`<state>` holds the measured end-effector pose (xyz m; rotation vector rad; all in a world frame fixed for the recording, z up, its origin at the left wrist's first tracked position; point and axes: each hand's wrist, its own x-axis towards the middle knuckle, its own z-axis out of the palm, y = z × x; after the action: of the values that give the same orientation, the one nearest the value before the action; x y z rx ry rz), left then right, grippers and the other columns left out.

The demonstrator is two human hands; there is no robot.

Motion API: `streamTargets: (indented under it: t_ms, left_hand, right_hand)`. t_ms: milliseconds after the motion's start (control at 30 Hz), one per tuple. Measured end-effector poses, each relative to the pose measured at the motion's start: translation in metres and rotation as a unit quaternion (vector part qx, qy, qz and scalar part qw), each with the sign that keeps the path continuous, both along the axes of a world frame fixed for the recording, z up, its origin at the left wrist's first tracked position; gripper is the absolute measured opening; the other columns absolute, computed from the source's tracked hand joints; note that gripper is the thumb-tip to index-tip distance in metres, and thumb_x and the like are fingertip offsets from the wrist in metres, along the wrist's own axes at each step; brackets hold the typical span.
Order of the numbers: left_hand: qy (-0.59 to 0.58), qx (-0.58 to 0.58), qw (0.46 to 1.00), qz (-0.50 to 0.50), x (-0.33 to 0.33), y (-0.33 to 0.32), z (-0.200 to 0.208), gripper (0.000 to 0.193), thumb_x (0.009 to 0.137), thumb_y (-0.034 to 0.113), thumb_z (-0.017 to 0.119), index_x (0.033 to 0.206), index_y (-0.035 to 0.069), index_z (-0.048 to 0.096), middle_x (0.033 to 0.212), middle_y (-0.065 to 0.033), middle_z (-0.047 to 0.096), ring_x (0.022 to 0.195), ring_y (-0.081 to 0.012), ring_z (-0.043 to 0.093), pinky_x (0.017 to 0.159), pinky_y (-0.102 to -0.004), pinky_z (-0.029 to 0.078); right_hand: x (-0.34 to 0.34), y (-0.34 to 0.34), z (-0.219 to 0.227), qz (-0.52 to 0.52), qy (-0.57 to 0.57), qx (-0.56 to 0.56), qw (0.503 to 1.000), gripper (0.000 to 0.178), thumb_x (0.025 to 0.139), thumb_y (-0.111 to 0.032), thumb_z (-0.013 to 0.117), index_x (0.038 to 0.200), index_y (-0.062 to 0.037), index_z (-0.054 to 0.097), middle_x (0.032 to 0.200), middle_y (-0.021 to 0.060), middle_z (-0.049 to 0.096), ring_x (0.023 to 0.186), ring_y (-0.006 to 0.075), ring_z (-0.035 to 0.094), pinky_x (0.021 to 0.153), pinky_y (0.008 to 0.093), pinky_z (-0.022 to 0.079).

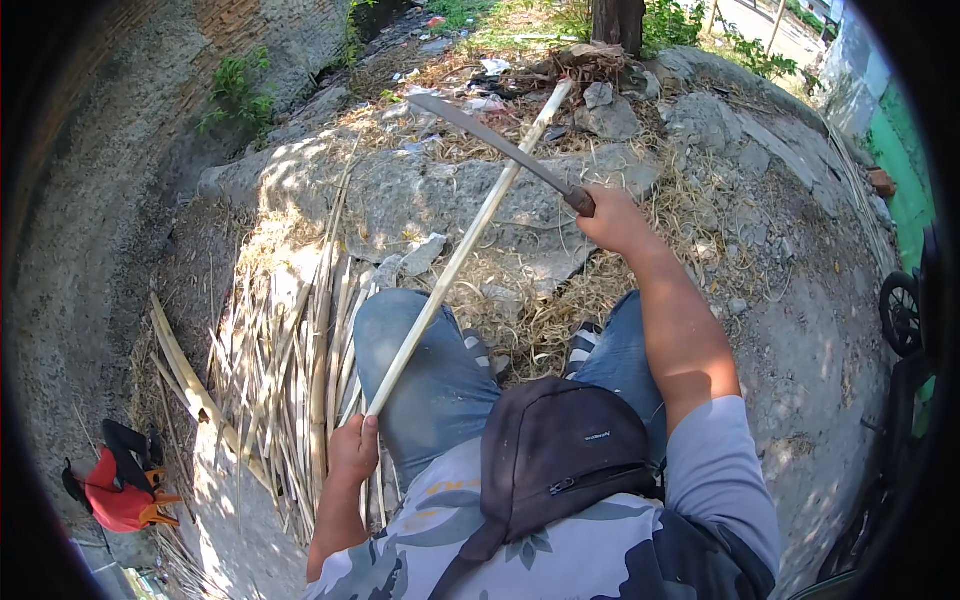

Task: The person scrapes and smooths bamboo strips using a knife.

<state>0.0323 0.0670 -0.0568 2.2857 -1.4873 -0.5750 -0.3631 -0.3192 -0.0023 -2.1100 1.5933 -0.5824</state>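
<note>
A long pale bamboo strip (455,265) slants from my lap up toward the tree. Its near end is in the closed fingers of my left hand (354,448), beside my left thigh. My right hand (612,218) is wrapped round the dark handle of a machete (490,138), out in front of my right knee. The long blade points up and to the left and crosses the strip in its upper part; whether its edge touches the strip I cannot tell.
Many split bamboo strips (310,370) lie piled left of my leg, with a thicker bamboo piece (190,375) beside them. Curled shavings (530,330) cover the ground between my feet. A concrete slab (400,200) and a tree trunk (618,25) stand ahead. A wheel (900,312) is at right.
</note>
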Motion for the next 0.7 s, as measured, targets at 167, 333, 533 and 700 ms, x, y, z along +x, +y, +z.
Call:
streamTargets:
  t_ms: [167, 333, 533, 700]
  left_hand:
    - [0.008, 0.001, 1.0, -0.003, -0.007, -0.009, 0.011, 0.059, 0.102, 0.053, 0.044, 0.078, 0.001, 0.057, 0.066, -0.0253, 0.058, 0.068, -0.0492, 0.06, 0.061, -0.0532, 0.044]
    - [-0.02, 0.003, 1.0, -0.003, -0.007, -0.01, 0.02, 0.06, 0.102, 0.053, 0.044, 0.076, 0.001, 0.056, 0.066, -0.0243, 0.059, 0.067, -0.0476, 0.061, 0.061, -0.0521, 0.045]
    - [0.03, -0.016, 0.999, 0.005, -0.006, -0.008, 0.01, 0.057, 0.101, 0.051, 0.05, 0.076, 0.0, 0.054, 0.066, -0.0259, 0.057, 0.066, -0.0485, 0.059, 0.06, -0.0503, 0.045]
    - [-0.041, 0.027, 0.999, -0.017, 0.009, -0.016, 0.022, 0.06, 0.1, 0.053, 0.053, 0.075, -0.001, 0.053, 0.066, -0.0277, 0.056, 0.066, -0.0497, 0.057, 0.06, -0.0509, 0.045]
  right_hand:
    - [0.035, 0.035, 0.021, 0.231, 0.16, -0.059, 0.958, 0.025, 0.075, -0.018, 0.071, 0.098, -0.0118, 0.067, 0.09, 0.0122, 0.071, 0.09, 0.0359, 0.069, 0.079, 0.0494, 0.053]
    - [0.058, 0.041, 0.007, 0.359, 0.143, -0.19, 0.903, 0.016, 0.076, -0.016, 0.071, 0.09, -0.0157, 0.063, 0.082, 0.0062, 0.069, 0.084, 0.0313, 0.069, 0.073, 0.0492, 0.052]
    - [-0.008, -0.041, -0.016, -0.077, -0.023, -0.038, 0.996, 0.024, 0.078, -0.02, 0.069, 0.098, -0.0073, 0.065, 0.086, 0.0176, 0.07, 0.085, 0.0392, 0.068, 0.075, 0.0487, 0.052]
    - [-0.028, -0.042, -0.033, -0.188, -0.088, 0.006, 0.978, 0.028, 0.079, -0.022, 0.069, 0.1, -0.0048, 0.067, 0.09, 0.0195, 0.07, 0.089, 0.0382, 0.068, 0.078, 0.0462, 0.052]
